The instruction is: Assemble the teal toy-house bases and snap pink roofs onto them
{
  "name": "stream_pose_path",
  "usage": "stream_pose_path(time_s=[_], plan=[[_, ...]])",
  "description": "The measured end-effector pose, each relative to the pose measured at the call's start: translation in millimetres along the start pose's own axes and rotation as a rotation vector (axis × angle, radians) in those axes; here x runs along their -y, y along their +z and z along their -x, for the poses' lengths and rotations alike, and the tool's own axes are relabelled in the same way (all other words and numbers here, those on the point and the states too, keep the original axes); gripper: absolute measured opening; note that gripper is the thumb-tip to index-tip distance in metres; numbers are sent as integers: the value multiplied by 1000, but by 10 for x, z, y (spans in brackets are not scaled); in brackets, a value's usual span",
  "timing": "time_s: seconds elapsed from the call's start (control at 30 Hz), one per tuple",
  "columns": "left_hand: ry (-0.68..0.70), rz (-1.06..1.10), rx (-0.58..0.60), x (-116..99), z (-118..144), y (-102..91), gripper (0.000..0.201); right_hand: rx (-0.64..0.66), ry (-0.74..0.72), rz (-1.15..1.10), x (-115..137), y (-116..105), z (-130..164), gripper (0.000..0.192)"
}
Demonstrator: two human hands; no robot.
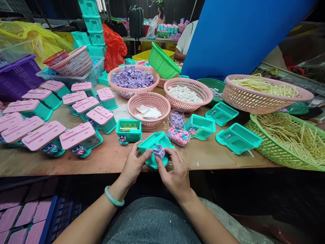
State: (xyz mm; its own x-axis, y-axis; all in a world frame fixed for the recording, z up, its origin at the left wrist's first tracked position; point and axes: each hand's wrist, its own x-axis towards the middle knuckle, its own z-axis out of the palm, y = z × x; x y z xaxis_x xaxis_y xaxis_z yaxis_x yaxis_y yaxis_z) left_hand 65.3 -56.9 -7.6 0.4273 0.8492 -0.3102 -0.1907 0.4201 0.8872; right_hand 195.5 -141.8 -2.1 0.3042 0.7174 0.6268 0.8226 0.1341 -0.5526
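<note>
At the table's front edge, my left hand [134, 165] and my right hand [175, 173] together hold a teal plastic box [154, 143], tilted toward me. A small purple piece [159, 151] sits at the box's front, under the fingertips of my right hand. My left thumb presses the box's left side. Just beyond the box stands another teal box [129, 130] holding pale sticks, and a clear bag of pink and purple small parts [178, 135] lies to the right.
Teal boxes with pink lids [76, 135] fill the left of the table. Pink baskets hold purple pieces [132, 77], white pieces [185, 93], paper slips [148, 112] and pale sticks [264, 87]. A green basket of sticks [291, 139] and empty teal boxes [238, 137] are right. Another person [185, 40] sits beyond.
</note>
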Motion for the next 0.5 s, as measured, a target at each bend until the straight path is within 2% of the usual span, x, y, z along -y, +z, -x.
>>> stream_pose_path(time_s=[0.13,0.33,0.5], plan=[[13,-8,13,19,0,-10,69,-21,-32,54,19,38,16,19],[-26,-29,56,8,52,-7,72,-47,-23,-2,-11,33,83,21],[41,-11,88,41,55,-11,66,-76,-42,-13,-70,37,175,28]])
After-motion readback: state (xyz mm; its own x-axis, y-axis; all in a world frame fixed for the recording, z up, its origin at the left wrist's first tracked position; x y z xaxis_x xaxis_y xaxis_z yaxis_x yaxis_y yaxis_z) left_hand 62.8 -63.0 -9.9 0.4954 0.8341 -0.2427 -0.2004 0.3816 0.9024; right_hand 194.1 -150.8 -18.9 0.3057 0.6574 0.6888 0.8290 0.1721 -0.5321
